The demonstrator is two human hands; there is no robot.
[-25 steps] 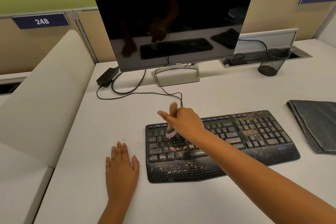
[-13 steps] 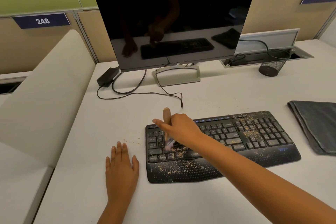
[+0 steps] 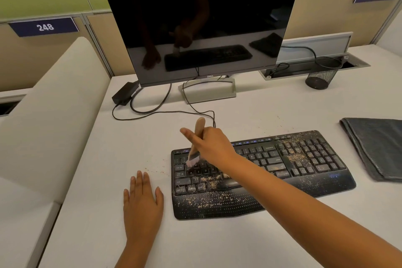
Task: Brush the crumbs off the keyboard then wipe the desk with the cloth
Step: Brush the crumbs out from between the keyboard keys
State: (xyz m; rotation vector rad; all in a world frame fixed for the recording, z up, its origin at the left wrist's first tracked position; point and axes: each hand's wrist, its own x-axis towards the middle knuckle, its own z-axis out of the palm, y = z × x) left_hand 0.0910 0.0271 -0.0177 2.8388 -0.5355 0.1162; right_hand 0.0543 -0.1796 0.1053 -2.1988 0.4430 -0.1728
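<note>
Black keyboard: I take the black plastic keyboard with its dotted wrist rest [image 3: 261, 172] as my landmark; it lies flat on the white desk [image 3: 217, 241], in front of the dark flat monitor [image 3: 202, 22].
Crumbs: I see tan crumbs [image 3: 208, 199] thick on the wrist rest, on the lower left keys and over the keypad end on the right. A few specks lie on the desk just left of the keyboard.
Brush: my right hand [image 3: 212, 144] has its fingers curled round the small wooden-handled brush with pale bristles [image 3: 193, 160]. The bristles touch the upper-left keys and the handle leans away toward the monitor.
Left hand: my left hand [image 3: 142, 201] lies flat on the desk just left of the keyboard, fingers straight, holding nothing.
Cloth: the folded dark grey cloth [image 3: 378, 148] lies on the desk to the right of the keyboard, apart from it and untouched.
Progress: I judge the brushing step barely under way. The upper-left rows look cleaner, and most of the keyboard is not.
Remaining: the rest of the brushing, then the whole wipe of the desk.
</note>
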